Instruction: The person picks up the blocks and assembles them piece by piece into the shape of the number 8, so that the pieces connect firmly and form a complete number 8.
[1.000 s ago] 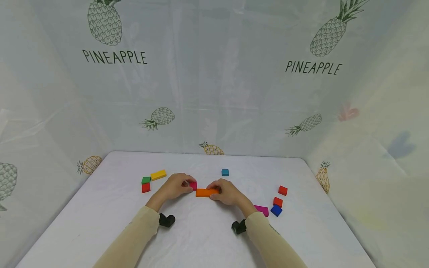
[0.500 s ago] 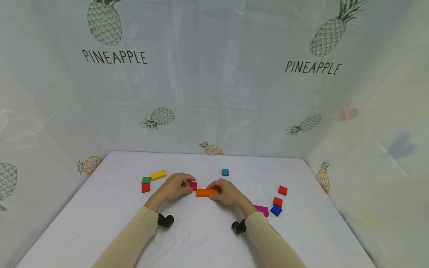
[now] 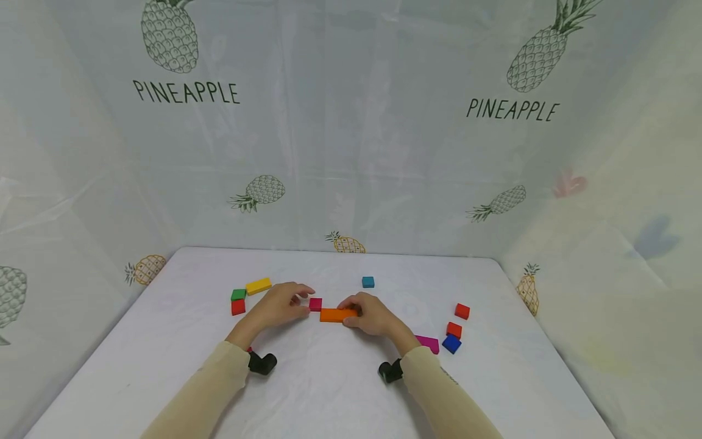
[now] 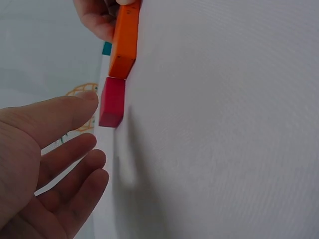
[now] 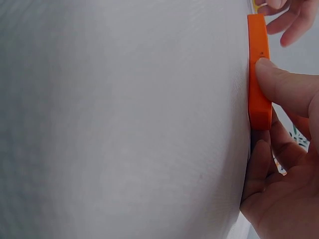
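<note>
A long orange block (image 3: 331,315) lies on the white table in the middle. My right hand (image 3: 373,315) grips its right end, the thumb (image 5: 279,84) on the near face and fingers behind. A small pink block (image 3: 315,304) sits just left of the orange one, its corner by the orange block's left end. My left hand (image 3: 281,305) stands just left of the pink block, apart from it. In the left wrist view the fingers (image 4: 82,194) are spread loosely and hold nothing.
At the left lie a yellow block (image 3: 259,286), a green block (image 3: 238,294) and a red block (image 3: 238,306). A teal block (image 3: 368,282) is at the back. To the right are a magenta block (image 3: 428,344), a blue block (image 3: 452,344) and two red blocks (image 3: 462,311).
My left hand has let go of the small pink block and drawn back a little to the left. The right hand and the orange block have stayed in place.
</note>
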{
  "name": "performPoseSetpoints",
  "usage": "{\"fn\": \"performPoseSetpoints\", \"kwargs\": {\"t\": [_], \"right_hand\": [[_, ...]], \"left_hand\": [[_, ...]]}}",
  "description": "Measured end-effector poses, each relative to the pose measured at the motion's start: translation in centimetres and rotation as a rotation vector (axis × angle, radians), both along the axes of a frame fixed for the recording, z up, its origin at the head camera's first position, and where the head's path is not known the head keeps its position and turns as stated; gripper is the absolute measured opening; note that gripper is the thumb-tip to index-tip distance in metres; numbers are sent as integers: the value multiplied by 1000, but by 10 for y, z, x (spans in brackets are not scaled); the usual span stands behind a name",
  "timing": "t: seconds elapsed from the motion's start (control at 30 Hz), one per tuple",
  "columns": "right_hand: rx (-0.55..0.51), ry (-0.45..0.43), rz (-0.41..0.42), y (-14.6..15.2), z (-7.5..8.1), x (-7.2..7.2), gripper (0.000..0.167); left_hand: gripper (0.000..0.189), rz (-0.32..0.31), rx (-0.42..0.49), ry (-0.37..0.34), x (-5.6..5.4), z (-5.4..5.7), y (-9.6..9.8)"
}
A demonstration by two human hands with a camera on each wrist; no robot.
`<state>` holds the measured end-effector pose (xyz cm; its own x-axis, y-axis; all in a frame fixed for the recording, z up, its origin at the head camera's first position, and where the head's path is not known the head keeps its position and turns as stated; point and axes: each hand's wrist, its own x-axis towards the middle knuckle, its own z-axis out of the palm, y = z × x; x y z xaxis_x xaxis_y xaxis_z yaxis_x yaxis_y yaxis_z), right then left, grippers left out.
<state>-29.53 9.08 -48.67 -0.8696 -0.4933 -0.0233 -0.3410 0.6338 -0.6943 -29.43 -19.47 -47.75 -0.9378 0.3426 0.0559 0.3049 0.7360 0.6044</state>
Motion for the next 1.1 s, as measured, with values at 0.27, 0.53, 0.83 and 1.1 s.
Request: {"fn": "performPoseSetpoints", "kwargs": {"t": [0.27, 0.53, 0.83, 1.1], "right_hand": [[-1, -4, -2, 1, 0, 1, 25], [-2, 6, 4, 1, 1, 2, 26], [-4, -2, 2, 0, 5, 5, 26], [-8, -10, 0, 0, 4, 3, 27]], "left_hand": [[47, -20, -8, 4, 9, 14, -9], [51, -34, -51, 48, 24, 23, -19], [50, -52, -50, 90, 41, 29, -38], [53, 11, -90, 89, 50, 26, -50]]}}
